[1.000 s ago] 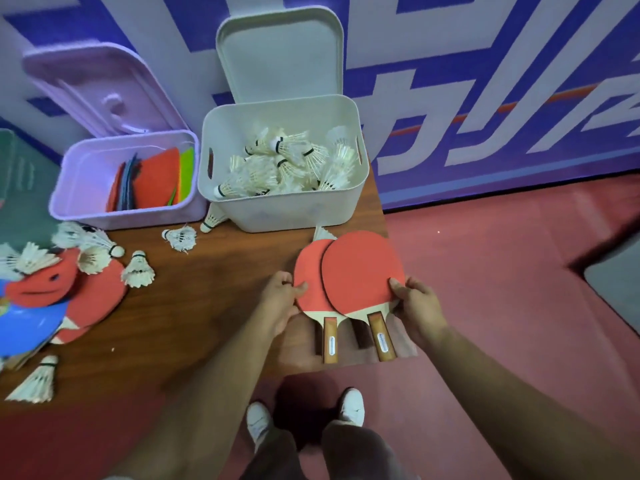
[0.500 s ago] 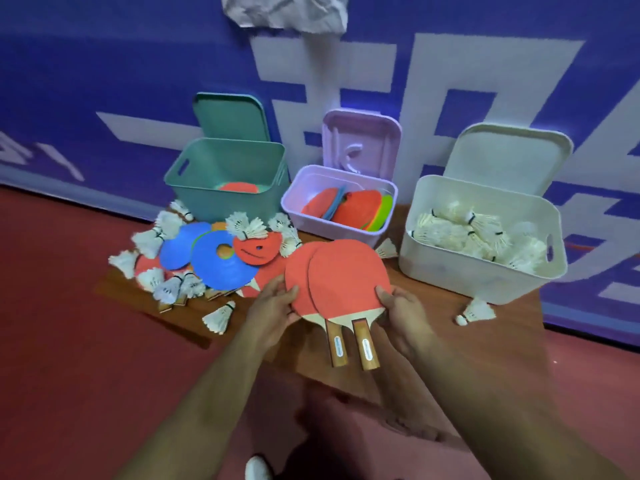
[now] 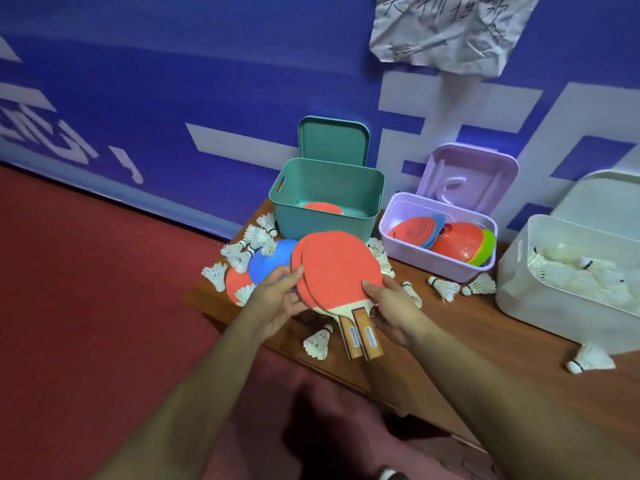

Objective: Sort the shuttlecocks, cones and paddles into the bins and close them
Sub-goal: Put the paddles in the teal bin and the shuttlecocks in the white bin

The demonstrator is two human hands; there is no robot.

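Left hand (image 3: pixel 277 303) & right hand (image 3: pixel 398 310) pinch opposite blade edges of two stacked paddles (image 3: pixel 341 271): stiff, light, prob slide on each other, so safer gripping both handles (image 3: pixel 362 337).

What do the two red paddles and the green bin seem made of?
Two red paddles: likely matte rubber faces on pale wood, visible at the neck; brown wooden handles. Teal-green open bin: probably moulded plastic, smooth, with rounded corners and cut-out handle.

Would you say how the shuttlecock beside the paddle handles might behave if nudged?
The shuttlecock likely weighs little, and its feather skirt looks crushable. Lying sideways near the table edge, it may roll in an arc and fall.
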